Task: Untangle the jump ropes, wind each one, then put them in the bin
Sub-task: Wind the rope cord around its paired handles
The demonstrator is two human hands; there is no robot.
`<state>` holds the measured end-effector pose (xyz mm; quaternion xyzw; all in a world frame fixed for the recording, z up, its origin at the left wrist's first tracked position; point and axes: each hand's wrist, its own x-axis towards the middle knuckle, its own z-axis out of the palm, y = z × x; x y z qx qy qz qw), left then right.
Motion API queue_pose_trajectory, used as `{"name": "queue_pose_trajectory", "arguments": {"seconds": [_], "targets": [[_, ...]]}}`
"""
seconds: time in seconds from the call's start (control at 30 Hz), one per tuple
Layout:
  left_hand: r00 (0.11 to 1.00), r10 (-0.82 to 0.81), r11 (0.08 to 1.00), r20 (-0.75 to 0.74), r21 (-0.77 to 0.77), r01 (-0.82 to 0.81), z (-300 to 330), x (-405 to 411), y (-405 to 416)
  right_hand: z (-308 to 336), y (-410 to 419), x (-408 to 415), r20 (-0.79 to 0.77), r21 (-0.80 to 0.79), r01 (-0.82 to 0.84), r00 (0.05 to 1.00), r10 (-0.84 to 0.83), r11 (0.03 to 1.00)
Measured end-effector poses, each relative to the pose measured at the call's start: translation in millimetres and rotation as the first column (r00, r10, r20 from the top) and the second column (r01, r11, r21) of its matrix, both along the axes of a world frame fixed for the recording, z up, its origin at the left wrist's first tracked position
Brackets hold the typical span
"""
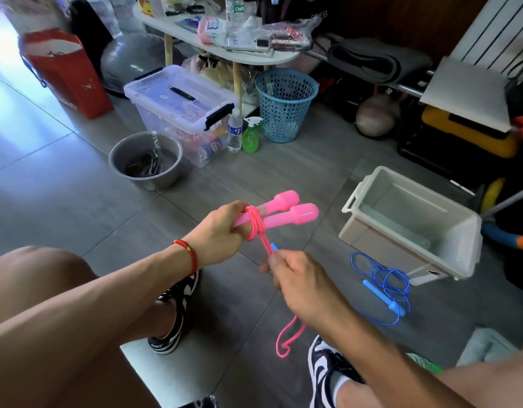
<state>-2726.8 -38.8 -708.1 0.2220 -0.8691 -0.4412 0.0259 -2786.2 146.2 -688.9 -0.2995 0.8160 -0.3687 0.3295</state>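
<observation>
My left hand (222,234) grips the two pink handles (286,212) of the pink jump rope side by side, with several turns of pink cord (254,223) wound round them. My right hand (295,278) pinches the pink cord a little below the handles; a loose pink loop (286,340) hangs under that hand. The blue jump rope (385,285) lies in a loose tangle on the floor to the right, one blue handle lying in the tangle. Just behind it stands the grey bin (413,222), which looks empty.
A grey bucket (146,160) with dark cords, a clear lidded box (180,107), a water bottle (234,131), a green spray bottle (250,136) and a blue mesh basket (285,104) stand at the back. My knees and shoes fill the foreground.
</observation>
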Motion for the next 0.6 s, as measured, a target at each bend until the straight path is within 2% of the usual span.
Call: {"name": "queue_pose_trajectory", "arguments": {"seconds": [0.13, 0.23, 0.3, 0.37, 0.47, 0.53, 0.6], "targets": [[0.999, -0.026, 0.993, -0.030, -0.118, 0.022, -2.3, -1.9, 3.0, 9.4, 4.0, 1.7, 0.018, -0.025, 0.100, 0.995, -0.099, 0.995], [0.988, -0.092, 0.959, -0.122, -0.277, 0.055, -4.6, -1.2, 8.6, 15.0, 2.6, -5.3, 0.043, -0.064, 0.189, 0.982, -0.186, 0.980], [0.966, -0.181, 0.910, -0.184, -0.404, 0.093, -4.3, -2.4, 17.2, 18.3, -1.4, -9.0, 0.095, -0.099, 0.289, 0.955, -0.280, 0.952], [0.939, -0.291, 0.824, -0.184, -0.546, 0.148, -0.2, -3.9, 26.5, 23.4, -4.9, -12.5, 0.203, -0.148, 0.411, 0.903, -0.379, 0.900], [0.912, -0.383, 0.672, -0.150, -0.722, 0.164, 5.3, -3.2, 36.4, 31.3, -6.8, -17.6, 0.171, -0.223, 0.492, 0.870, -0.463, 0.842], [0.915, -0.363, 0.638, -0.174, -0.763, 0.107, 4.9, -1.7, 42.6, 32.1, -7.4, -20.9, 0.157, -0.266, 0.523, 0.852, -0.499, 0.810], [0.919, -0.322, 0.658, -0.227, -0.752, 0.045, 1.1, -0.5, 48.3, 27.6, -7.5, -24.2, 0.148, -0.287, 0.511, 0.859, -0.489, 0.810]]}}
